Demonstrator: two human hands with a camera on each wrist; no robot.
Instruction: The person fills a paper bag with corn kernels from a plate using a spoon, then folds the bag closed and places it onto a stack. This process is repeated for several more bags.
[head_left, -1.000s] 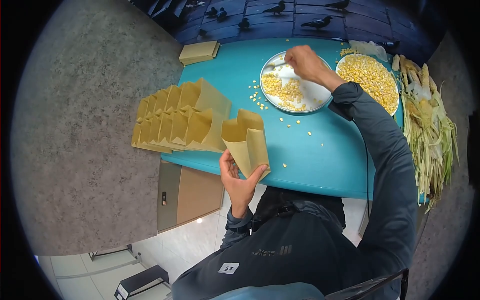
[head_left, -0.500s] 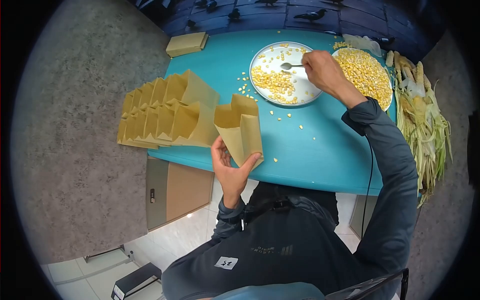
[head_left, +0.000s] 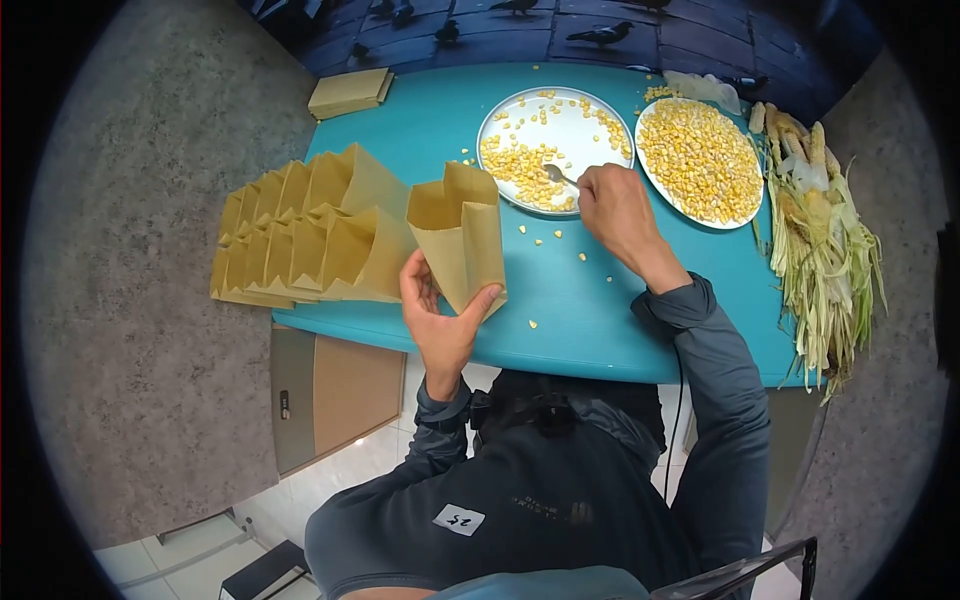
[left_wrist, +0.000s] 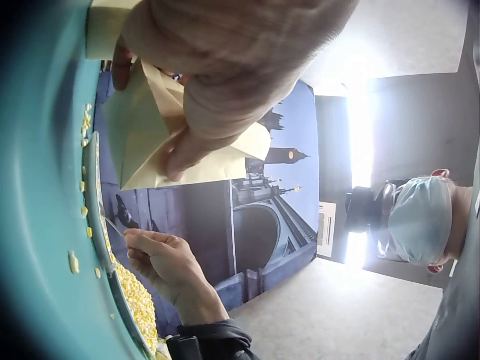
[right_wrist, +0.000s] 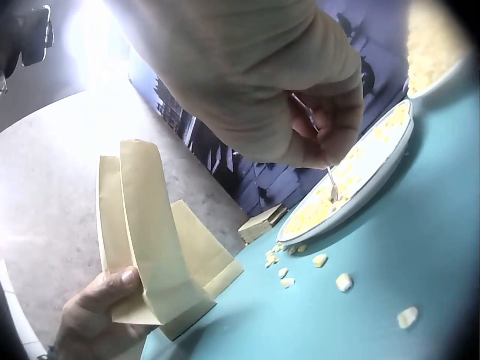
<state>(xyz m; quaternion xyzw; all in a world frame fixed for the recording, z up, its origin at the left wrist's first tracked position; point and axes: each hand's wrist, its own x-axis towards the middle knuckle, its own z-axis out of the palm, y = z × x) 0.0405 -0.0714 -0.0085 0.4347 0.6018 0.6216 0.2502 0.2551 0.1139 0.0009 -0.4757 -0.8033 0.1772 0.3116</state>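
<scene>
Head view: right hand (head_left: pixel 622 215), fingers clamped on a spoon (head_left: pixel 554 173), apparently scoops corn (head_left: pixel 517 163) as left hand's (head_left: pixel 440 330) fingers pinch an open bag (head_left: pixel 447 250); lifting calls for a level spoon.

Plates (head_left: pixel 590 145) before you: two
Spoon (head_left: pixel 555 173) you grip: one
Bag (head_left: pixel 470 245) you hold: one
Bag rows (head_left: pixel 345 245) on your left: two
Paper stack (head_left: pixel 347 93): one

top: dark blue pigeon-patterned backdrop (head_left: pixel 690 45) | left: mottled grey surface (head_left: pixel 150 250) | centre: teal table (head_left: pixel 590 330) | lower left: pale tiled floor (head_left: pixel 350 460) | left wrist view, upper right: glaring light (left_wrist: pixel 361 127)
</scene>
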